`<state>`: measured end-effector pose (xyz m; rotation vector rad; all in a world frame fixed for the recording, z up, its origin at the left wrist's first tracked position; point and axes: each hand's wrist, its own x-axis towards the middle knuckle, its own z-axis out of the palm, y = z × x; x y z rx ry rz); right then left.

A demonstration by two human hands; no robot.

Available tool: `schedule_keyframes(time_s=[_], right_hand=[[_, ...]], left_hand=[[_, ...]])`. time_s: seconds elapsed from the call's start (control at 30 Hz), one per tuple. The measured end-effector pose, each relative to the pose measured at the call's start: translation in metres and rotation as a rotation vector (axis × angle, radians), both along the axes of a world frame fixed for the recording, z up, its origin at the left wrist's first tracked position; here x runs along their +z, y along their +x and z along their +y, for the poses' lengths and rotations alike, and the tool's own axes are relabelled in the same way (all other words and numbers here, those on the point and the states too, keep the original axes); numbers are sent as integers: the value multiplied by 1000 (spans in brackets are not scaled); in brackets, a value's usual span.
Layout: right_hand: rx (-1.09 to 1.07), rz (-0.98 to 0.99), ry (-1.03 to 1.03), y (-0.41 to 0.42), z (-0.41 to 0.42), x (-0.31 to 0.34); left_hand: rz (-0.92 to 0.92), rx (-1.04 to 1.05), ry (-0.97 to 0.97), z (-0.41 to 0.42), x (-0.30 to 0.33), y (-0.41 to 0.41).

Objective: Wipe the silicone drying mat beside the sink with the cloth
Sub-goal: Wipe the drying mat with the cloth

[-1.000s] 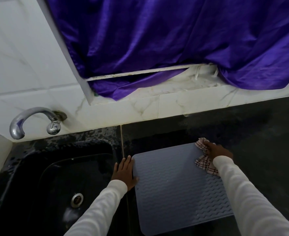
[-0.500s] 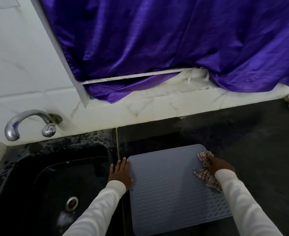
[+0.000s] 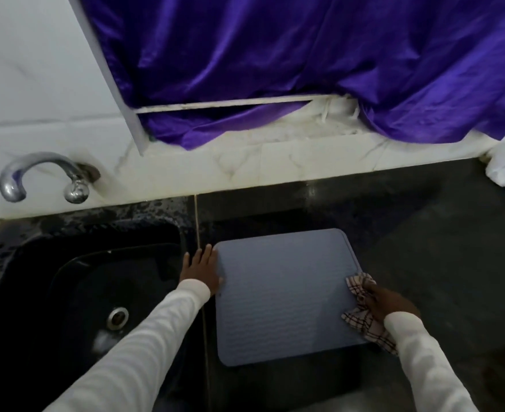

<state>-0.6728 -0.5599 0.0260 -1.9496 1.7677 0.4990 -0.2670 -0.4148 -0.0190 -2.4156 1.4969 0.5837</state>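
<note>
Here your right hand [image 3: 382,304] grips the checked cloth [image 3: 361,318] at the right edge of the silicone drying mat [image 3: 284,295]; your left hand [image 3: 200,270] lies flat, fingers straight, steadying its left edge beside the sink [image 3: 75,292]; the mat sits on the dark worktop [image 3: 438,248]; judging by the cloth's place, the wiping is under way, and the middle and left probably remain; beyond hangs a purple curtain [image 3: 304,60].
</note>
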Motion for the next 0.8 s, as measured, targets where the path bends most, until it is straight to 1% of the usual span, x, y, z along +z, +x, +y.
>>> schedule_keyframes(time_s=[0.2,0.3,0.53,0.73,0.8], right_hand=[[-37,-23,-32,-21,35,-4],[-37,8,-25,-30,50,-6],[-128,11,-30,-44,81,-16],[-175,-25,-145,-38,115,-17],[-153,-42,-157,-31,124,-15]], left_hand=[[-6,3,-11,1,-5,0],[-15,5,-15,2,-7,-1],[18,35,-37,6,-10,-3],[6,25,-63,8,-13,-3],[3,19,-61,8,-13,-4]])
